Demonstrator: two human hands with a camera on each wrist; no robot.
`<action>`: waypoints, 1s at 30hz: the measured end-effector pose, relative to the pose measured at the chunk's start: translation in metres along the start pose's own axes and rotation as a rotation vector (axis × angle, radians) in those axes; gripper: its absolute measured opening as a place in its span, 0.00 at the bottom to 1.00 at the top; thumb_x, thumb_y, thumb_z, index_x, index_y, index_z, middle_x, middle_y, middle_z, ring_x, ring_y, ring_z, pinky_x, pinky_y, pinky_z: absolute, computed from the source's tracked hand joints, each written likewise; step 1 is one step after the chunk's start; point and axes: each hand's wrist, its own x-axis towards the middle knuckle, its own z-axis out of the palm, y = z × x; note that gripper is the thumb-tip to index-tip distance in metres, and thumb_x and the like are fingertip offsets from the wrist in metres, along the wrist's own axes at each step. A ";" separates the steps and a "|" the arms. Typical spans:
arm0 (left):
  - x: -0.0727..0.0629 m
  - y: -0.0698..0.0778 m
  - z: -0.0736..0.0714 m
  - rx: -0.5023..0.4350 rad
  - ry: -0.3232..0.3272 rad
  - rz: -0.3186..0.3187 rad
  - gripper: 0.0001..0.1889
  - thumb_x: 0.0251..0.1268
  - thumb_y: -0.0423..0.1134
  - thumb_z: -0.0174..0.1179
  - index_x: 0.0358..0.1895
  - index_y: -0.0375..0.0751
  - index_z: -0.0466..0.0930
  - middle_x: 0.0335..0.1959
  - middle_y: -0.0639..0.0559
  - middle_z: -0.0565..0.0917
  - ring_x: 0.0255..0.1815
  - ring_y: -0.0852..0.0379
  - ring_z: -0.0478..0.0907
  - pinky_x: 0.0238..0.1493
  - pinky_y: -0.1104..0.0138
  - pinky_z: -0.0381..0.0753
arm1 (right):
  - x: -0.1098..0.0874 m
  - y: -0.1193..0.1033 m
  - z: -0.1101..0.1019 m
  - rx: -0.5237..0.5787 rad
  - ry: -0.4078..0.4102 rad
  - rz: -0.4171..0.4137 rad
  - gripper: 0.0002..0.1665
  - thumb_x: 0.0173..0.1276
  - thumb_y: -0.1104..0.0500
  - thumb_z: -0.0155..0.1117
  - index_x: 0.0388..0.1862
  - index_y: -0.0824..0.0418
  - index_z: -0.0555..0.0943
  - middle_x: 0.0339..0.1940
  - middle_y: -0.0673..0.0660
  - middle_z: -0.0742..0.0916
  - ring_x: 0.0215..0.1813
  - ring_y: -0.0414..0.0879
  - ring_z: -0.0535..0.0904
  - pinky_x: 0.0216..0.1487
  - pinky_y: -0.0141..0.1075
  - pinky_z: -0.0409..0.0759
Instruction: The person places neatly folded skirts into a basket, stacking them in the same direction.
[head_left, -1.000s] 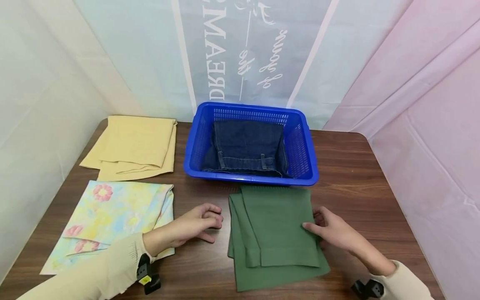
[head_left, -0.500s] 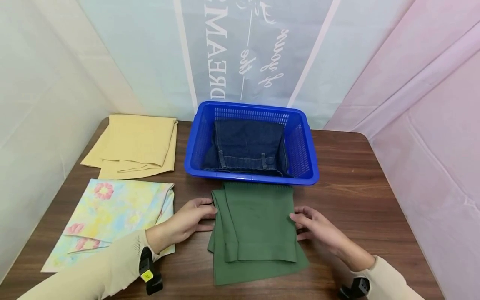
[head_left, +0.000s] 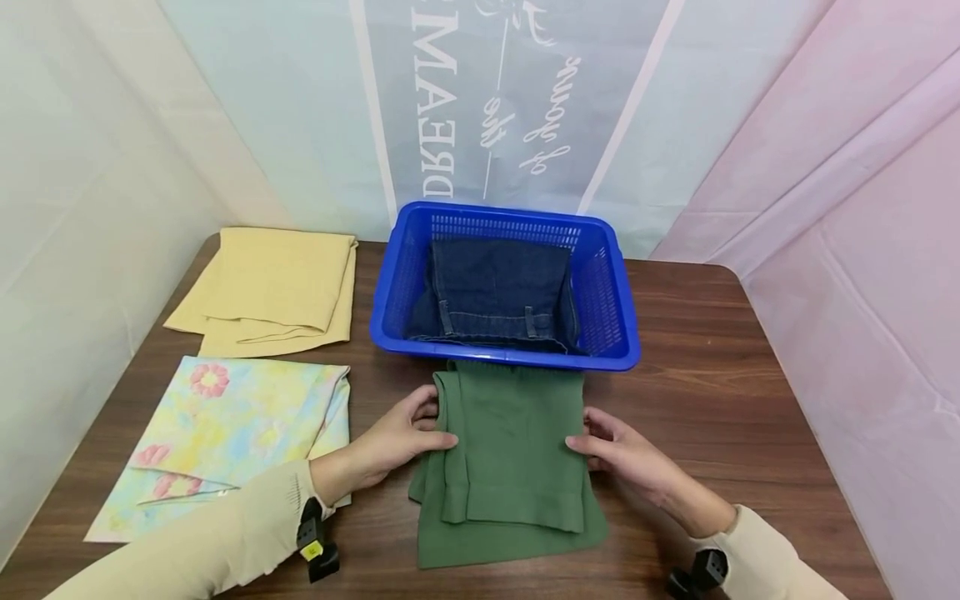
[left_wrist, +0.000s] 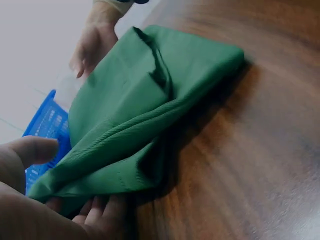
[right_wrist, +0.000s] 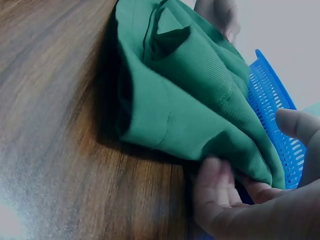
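Folded green trousers lie in front of the blue basket, their far edge right at its rim. My left hand holds their left edge, thumb over the top and fingers underneath. At the opposite edge my right hand has its thumb on top and its fingers tucked under the side. In the left wrist view, layered folds of the trousers bulge upward, and the fingertips are partly hidden beneath them. The right wrist view shows fingers at the underside of the fabric.
A blue plastic basket with folded dark jeans inside stands at the back of the brown wooden table. On the left lie a folded yellow cloth and a folded floral cloth. Hanging sheets enclose the table.
The green trousers have shifted left, in line with the basket. My left hand has come onto their left edge; my right hand has moved left with the right edge.
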 end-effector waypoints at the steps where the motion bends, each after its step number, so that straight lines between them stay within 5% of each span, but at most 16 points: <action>1: 0.000 0.000 0.000 -0.005 -0.007 -0.004 0.39 0.67 0.31 0.66 0.77 0.35 0.54 0.64 0.31 0.73 0.55 0.45 0.81 0.53 0.54 0.85 | 0.000 0.000 0.000 -0.013 0.010 0.001 0.35 0.76 0.58 0.61 0.73 0.74 0.61 0.55 0.59 0.81 0.52 0.44 0.80 0.51 0.40 0.83; 8: 0.007 -0.005 -0.004 0.010 -0.023 -0.036 0.40 0.67 0.31 0.67 0.77 0.33 0.55 0.65 0.32 0.76 0.52 0.43 0.84 0.50 0.55 0.86 | 0.002 0.001 -0.005 -0.007 0.005 0.013 0.40 0.76 0.59 0.63 0.78 0.70 0.56 0.59 0.63 0.82 0.52 0.48 0.83 0.49 0.45 0.86; 17: 0.011 -0.005 -0.003 0.111 0.069 -0.045 0.36 0.63 0.25 0.66 0.74 0.28 0.60 0.63 0.35 0.79 0.57 0.45 0.81 0.57 0.57 0.83 | 0.004 0.010 -0.012 0.063 -0.056 -0.019 0.36 0.75 0.64 0.62 0.74 0.69 0.57 0.57 0.61 0.85 0.49 0.50 0.86 0.43 0.47 0.88; 25: 0.009 -0.007 -0.007 0.071 0.033 -0.049 0.30 0.64 0.23 0.64 0.69 0.27 0.67 0.60 0.37 0.81 0.58 0.45 0.80 0.58 0.57 0.82 | 0.003 0.015 -0.013 0.032 -0.064 -0.053 0.42 0.73 0.68 0.62 0.78 0.73 0.52 0.58 0.62 0.84 0.48 0.49 0.86 0.39 0.43 0.88; 30: 0.003 -0.003 -0.008 0.061 0.010 -0.063 0.26 0.65 0.23 0.63 0.67 0.26 0.71 0.56 0.38 0.83 0.53 0.47 0.83 0.56 0.57 0.83 | -0.002 0.012 -0.011 -0.032 -0.063 -0.060 0.38 0.73 0.67 0.63 0.74 0.76 0.57 0.52 0.62 0.85 0.44 0.49 0.87 0.37 0.42 0.88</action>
